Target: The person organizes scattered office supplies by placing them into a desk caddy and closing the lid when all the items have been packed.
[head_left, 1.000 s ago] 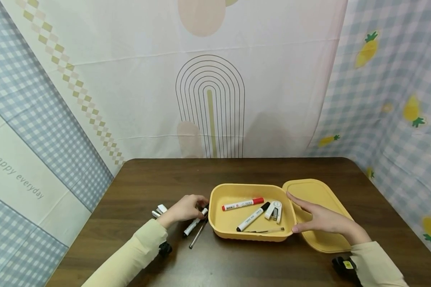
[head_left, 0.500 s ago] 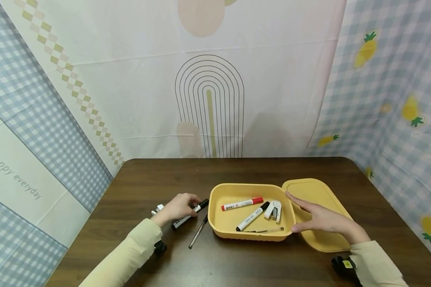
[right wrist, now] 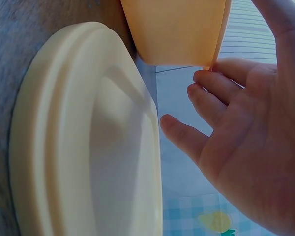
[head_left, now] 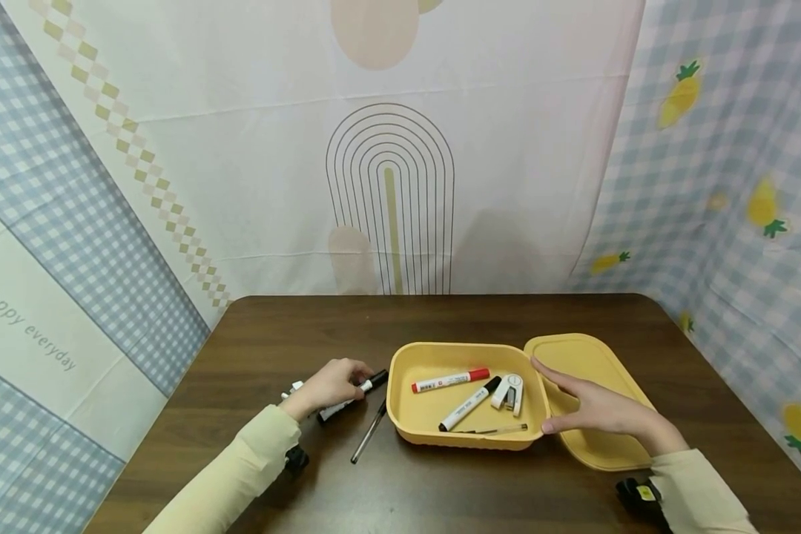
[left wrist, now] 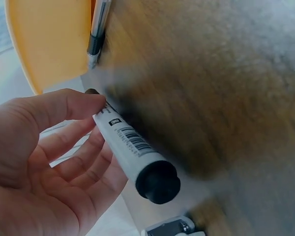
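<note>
My left hand [head_left: 336, 386] pinches a white marker [left wrist: 125, 140] with black ends between thumb and fingers, over the table left of the yellow box [head_left: 467, 440]. In the head view the marker's black cap [head_left: 378, 379] points toward the box. My right hand [head_left: 601, 404] rests with spread fingers against the box's right rim. Inside the box lie a red-capped marker [head_left: 449, 381], a black-capped marker [head_left: 470, 404], a small white stapler [head_left: 509, 394] and a thin pen [head_left: 497, 429]. A clear pen with a black grip [head_left: 370, 432] lies on the table between my left hand and the box.
The yellow lid [head_left: 594, 363] lies on the table right of the box, under my right hand. A white object [head_left: 292, 389], partly hidden, sits behind my left wrist. A patterned cloth [head_left: 274, 148] hangs behind the brown table [head_left: 440, 497].
My left hand has moved a little to the left, away from the box, with the marker between its fingers. My right hand and the box stay where they were.
</note>
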Demonstrator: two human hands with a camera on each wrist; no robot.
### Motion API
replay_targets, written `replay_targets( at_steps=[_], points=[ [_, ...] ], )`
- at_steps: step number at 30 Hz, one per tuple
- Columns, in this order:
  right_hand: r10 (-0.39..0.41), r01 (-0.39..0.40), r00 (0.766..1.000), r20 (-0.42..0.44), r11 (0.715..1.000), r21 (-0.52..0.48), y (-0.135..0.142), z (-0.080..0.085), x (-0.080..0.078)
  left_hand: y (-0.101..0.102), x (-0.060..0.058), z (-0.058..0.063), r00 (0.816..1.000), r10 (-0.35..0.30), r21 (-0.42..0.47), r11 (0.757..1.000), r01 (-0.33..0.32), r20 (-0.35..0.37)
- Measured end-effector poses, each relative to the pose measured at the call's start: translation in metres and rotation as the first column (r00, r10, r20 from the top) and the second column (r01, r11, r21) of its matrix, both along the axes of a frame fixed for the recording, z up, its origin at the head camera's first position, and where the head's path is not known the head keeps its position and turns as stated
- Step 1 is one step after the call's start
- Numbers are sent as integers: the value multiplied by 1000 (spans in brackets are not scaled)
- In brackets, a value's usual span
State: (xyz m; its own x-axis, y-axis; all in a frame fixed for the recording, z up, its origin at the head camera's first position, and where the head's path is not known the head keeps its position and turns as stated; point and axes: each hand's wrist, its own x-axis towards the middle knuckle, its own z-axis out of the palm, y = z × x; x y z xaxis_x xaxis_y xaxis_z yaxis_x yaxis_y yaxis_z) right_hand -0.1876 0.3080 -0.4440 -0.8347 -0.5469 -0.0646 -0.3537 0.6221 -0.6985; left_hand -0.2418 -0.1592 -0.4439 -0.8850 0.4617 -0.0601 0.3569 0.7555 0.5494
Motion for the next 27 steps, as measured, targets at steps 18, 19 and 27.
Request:
replay_targets(
  at_steps=[18,19,27],
  points=[
    [-3,3,1000,-17,1000,10,0,0,0,-21,-21,42,999,34,86,996,-31,-38],
    [-3,3,1000,-17,1000,10,0,0,0,-22,-22,45,999,43,96,995,-39,-32],
    [-3,3,1000,-16,1000,22,0,1,1,-29,-27,69,996,76,119,990,-70,-45]
  ],
)
